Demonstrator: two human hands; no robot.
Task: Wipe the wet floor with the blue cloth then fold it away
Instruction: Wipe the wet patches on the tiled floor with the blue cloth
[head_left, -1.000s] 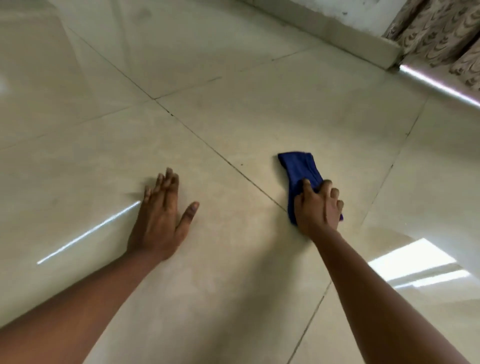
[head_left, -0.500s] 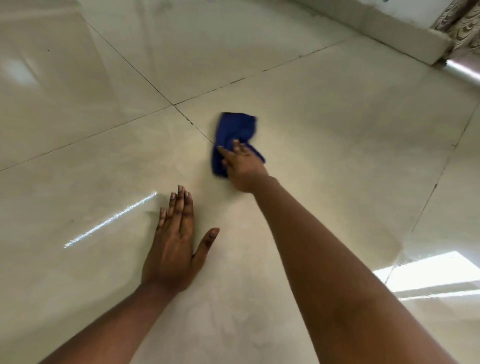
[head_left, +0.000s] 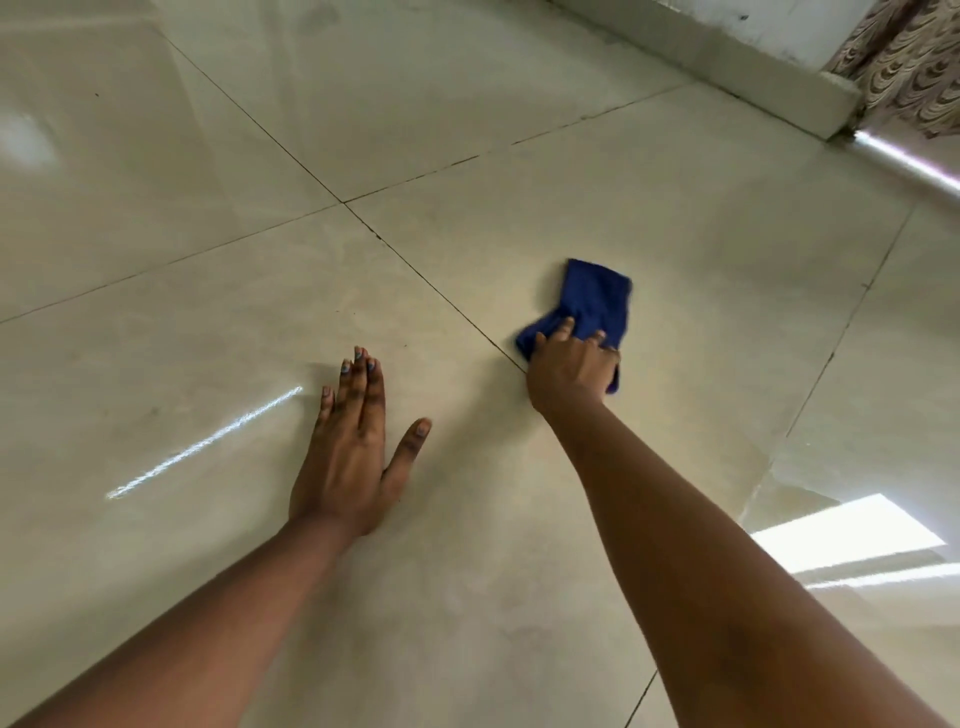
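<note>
Blue cloth (head_left: 592, 301): one item, bunched and creased, lying on the floor (head_left: 519, 130) just right of a dark grout line (head_left: 441, 299). Its far end spreads out flat toward the wall; its near end is gathered under a hand. A small corner shows past the hand's right side.

Right hand (head_left: 571, 369): palm down on the near end of the cloth, fingers curled over the fabric and gripping it against the tile. The arm reaches out long from the lower right of the view.

Left hand (head_left: 348, 462): flat on the tile, well apart from the cloth, on the other side of the grout line. Fingers straight and held close together, thumb splayed out to the right. It holds nothing.

Floor: large glossy cream tiles, with grout lines crossing at a junction (head_left: 343, 202) beyond the two hands. A thin bright streak of reflected light (head_left: 208, 441) lies left of the left hand. A broad bright patch (head_left: 841, 540) sits at the right edge.

Skirting (head_left: 727, 57): pale, runs along the far edge at upper right.

Curtain (head_left: 909, 67): patterned brown and cream, upper right corner, above a bright strip on the floor (head_left: 909, 161).
</note>
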